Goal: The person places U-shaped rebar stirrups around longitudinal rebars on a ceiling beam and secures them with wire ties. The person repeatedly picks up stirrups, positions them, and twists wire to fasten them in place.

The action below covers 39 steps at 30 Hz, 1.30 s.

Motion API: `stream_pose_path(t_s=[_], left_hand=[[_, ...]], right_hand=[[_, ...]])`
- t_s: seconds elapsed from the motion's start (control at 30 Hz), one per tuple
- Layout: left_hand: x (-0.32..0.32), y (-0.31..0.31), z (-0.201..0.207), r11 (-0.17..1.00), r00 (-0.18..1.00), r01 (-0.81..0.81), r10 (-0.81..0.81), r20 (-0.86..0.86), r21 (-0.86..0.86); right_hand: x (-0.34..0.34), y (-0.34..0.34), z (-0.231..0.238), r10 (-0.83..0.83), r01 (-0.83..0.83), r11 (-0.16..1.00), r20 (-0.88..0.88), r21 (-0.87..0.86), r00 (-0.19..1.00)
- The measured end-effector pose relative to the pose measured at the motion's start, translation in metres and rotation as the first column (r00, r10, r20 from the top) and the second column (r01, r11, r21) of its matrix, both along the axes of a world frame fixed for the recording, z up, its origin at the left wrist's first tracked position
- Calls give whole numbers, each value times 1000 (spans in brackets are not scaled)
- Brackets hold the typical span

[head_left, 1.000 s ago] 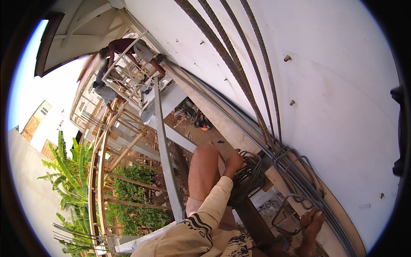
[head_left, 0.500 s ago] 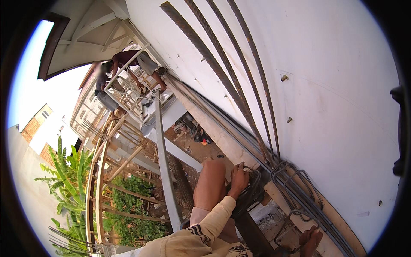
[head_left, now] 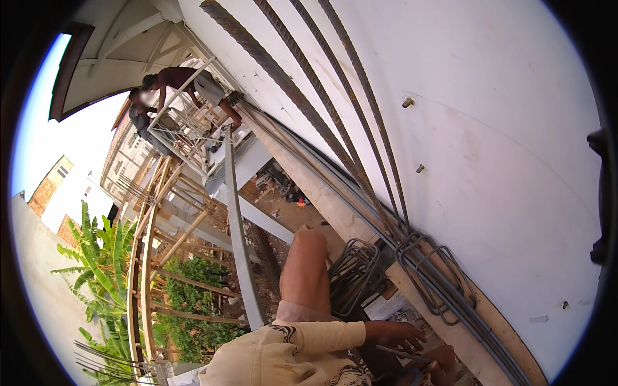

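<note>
My left hand point(head_left: 400, 335), at the end of a cream sleeve, reaches across to the right with fingers stretched out, just above a thin grey metal rod point(head_left: 400, 352). At the lower edge my right hand point(head_left: 441, 364) is closed on that rod; its far end is hidden. Beside my bare knee point(head_left: 306, 260) lies a bundle of bent steel stirrups point(head_left: 355, 265), which neither hand touches. More stirrups point(head_left: 421, 270) hang around the long steel bars point(head_left: 463, 309) along the wall.
Thick ribbed rebars point(head_left: 302, 77) rise past the white wall point(head_left: 502, 174), which has protruding bolts point(head_left: 408, 102). A grey beam point(head_left: 237, 225) runs ahead over a drop. Wooden scaffolding point(head_left: 145, 283) and banana plants point(head_left: 103, 257) stand left. Two people point(head_left: 174, 80) work at the far end.
My left hand has left the stirrup bundle and moved right and down, close to my right hand. My right hand has shifted slightly left. The view has turned a little right.
</note>
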<state>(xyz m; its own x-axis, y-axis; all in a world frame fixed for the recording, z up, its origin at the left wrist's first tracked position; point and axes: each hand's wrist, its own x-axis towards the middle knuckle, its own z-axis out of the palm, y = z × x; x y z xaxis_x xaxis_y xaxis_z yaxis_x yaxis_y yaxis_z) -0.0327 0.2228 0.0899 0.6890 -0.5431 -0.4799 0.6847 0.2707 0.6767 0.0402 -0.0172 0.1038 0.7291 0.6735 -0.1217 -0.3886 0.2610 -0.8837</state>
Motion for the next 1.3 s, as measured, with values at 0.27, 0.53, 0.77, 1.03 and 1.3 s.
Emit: stream_pose_path(t_s=[0.27, 0.53, 0.77, 1.03, 1.3], left_hand=[[23, -37, -61, 989, 985, 84, -101, 140, 123], [-13, -75, -77, 932, 918, -362, 360, 168, -23], [37, -82, -5, 811, 809, -559, 579, -101, 173], [117, -123, 12, 952, 777, -147, -56, 628, 267], [194, -139, 34, 881, 790, 391, -470, 394, 267]], right_hand=[[24, -30, 15, -251, 257, 950, -55, 178, 966], [10, -18, 65, -738, 923, 385, -594, 20, 321], [4, -28, 60, -755, 791, 604, -384, -92, 532], [3, -40, 63, -687, 634, 718, -142, -287, 713], [-5, -85, 52, -612, 554, 695, 27, -458, 790]])
